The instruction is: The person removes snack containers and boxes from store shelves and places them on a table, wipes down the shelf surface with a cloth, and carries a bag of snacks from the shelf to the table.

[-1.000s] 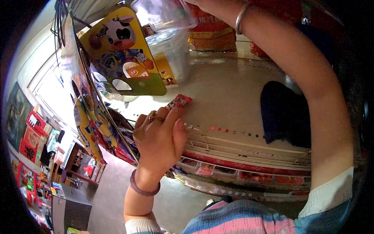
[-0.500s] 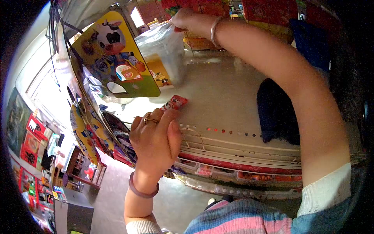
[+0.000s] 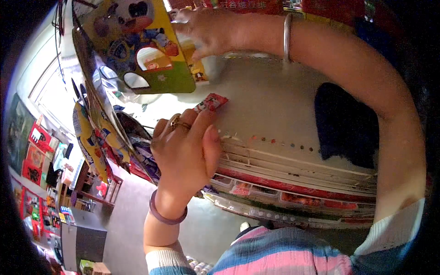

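Note:
My left hand (image 3: pixel 183 146), wearing a ring and a dark bracelet, is closed around a small red-and-white wrapped packet (image 3: pixel 213 101), whose end sticks out past the fingers. It is above the near edge of a grey counter top (image 3: pixel 270 101). My right hand (image 3: pixel 208 34), with a silver bangle at the wrist, stretches across the far side with fingers apart. Its fingertips are beside the edge of a yellow-and-green cartoon board (image 3: pixel 172 85), and I see nothing held in it. Below its thumb shows a yellow printed panel (image 3: pixel 198 72).
Dark blue cloth (image 3: pixel 346 126) lies on the counter's right. Colourful snack bags (image 3: pixel 87 142) hang at the left. Below the counter edge, a shelf holds clear tubs with red contents (image 3: pixel 300 199). Red packaging (image 3: pixel 247 5) stands at the back; a grey cabinet (image 3: pixel 85 243) stands lower left.
My right hand has moved left and down towards the cartoon board, off the clear plastic-looking container it was touching, which is now mostly out of sight. My left hand still holds the packet, slightly higher.

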`<state>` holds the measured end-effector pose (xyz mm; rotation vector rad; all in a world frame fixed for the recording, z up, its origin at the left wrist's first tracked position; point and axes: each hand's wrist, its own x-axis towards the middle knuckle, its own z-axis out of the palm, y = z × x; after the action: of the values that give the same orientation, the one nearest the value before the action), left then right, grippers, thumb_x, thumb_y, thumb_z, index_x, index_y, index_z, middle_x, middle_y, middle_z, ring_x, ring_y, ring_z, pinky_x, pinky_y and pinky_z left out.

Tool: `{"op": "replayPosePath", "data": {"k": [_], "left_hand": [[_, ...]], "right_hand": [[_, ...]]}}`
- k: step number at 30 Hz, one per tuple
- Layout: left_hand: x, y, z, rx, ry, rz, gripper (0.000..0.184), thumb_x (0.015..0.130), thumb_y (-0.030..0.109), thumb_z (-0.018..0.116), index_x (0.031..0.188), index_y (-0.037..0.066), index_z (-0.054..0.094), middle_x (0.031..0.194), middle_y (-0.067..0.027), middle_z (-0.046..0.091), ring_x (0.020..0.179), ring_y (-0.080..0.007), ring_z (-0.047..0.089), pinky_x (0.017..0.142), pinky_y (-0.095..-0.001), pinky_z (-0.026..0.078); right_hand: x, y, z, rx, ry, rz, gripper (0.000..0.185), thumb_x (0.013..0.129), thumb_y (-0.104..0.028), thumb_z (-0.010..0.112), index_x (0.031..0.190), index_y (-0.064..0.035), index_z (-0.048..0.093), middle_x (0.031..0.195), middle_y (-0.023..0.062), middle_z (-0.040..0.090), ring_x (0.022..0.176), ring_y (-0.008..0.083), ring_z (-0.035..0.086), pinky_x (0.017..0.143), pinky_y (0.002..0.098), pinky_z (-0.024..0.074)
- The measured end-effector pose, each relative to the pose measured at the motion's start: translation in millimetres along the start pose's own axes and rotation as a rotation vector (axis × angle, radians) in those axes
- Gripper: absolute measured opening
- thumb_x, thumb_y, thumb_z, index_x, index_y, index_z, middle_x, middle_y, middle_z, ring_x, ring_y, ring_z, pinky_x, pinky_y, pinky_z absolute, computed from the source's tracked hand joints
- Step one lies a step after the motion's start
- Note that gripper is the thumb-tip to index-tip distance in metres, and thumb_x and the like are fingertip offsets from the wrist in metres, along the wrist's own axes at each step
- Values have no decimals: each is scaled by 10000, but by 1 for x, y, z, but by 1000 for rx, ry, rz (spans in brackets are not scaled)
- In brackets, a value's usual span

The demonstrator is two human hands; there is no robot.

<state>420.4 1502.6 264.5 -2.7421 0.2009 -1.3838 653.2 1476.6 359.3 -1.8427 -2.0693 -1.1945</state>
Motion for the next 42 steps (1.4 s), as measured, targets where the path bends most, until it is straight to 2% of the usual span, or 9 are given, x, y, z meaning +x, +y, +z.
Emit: {"op": "replayPosePath", "data": {"k": [8, 13, 20, 21, 28, 31, 38, 39, 42], "left_hand": [[-17, -27, -9, 18, -22, -28, 167, 785, 202, 558, 884, 76, 602, 746, -79, 558, 640, -284, 560, 599, -387, 396], [-28, -44, -18, -36, -44, -32, 256, 866, 182, 435, 1015, 66, 607, 762, -121, 556, 668, -318, 530, 622, -410, 399], [-22, -34, -21, -19, -22, -20, 200, 864, 194, 451, 897, 45, 581, 780, -129, 567, 686, -327, 532, 626, -403, 401], [-20, -32, -20, -15, 13, -4, 108, 766, 168, 602, 800, 69, 577, 754, -83, 547, 688, -275, 555, 647, -397, 398], [-21, -16, -2, -351, 311, 22, 94, 769, -4, 605, 860, 14, 587, 891, -119, 572, 810, -262, 563, 734, -353, 451], [-19, -6, -4, -360, 313, 64, 73, 775, -8, 582, 846, -2, 568, 898, -135, 574, 824, -267, 572, 746, -346, 466], [-21, -12, 11, -387, 379, 25, 70, 781, 1, 559, 850, -12, 550, 904, -149, 580, 855, -270, 573, 761, -346, 467], [-21, -9, 12, -346, 346, -55, 81, 785, 12, 559, 861, -12, 546, 920, -154, 586, 899, -265, 563, 764, -345, 467], [-14, 4, 15, -382, 365, -170, 321, 780, 25, 567, 1100, -10, 565, 1152, -189, 512, 944, -270, 555, 756, -320, 473]], "right_hand": [[82, -7, 84, -268, -125, 202, 953, 634, -366, 789, 1426, -153, 303, 1151, 296, 494, 1075, 403, 510, 873, 463, 472], [119, -4, 122, -286, -147, 288, 946, 633, -348, 792, 1420, -141, 311, 1163, 296, 491, 1076, 405, 507, 874, 458, 474], [107, 10, 100, -107, -164, 157, 797, 663, -215, 728, 1364, -93, 370, 1212, 258, 499, 1134, 346, 504, 914, 421, 455], [100, 8, 86, -46, -163, 130, 774, 665, -201, 718, 1353, -89, 381, 1215, 253, 502, 1139, 341, 503, 922, 418, 450], [-3, -62, -15, 604, -500, -262, 624, 686, -99, 644, 1281, -60, 459, 1232, 221, 519, 1174, 308, 500, 983, 400, 413], [-28, -84, -23, 668, -392, -356, 540, 692, -58, 599, 1226, -45, 513, 1189, 207, 564, 1164, 296, 518, 987, 393, 411], [-20, -65, -43, 154, -752, -61, 364, 743, -128, 591, 1071, 28, 569, 967, 217, 622, 913, 361, 615, 766, 406, 505], [-32, -46, -20, 352, -512, -60, 398, 722, -155, 624, 1045, 71, 570, 899, 215, 634, 838, 325, 637, 708, 369, 516], [-49, -31, -44, 697, -641, 233, 434, 713, -188, 657, 1043, 82, 577, 872, 173, 649, 802, 240, 635, 689, 336, 505]]}}
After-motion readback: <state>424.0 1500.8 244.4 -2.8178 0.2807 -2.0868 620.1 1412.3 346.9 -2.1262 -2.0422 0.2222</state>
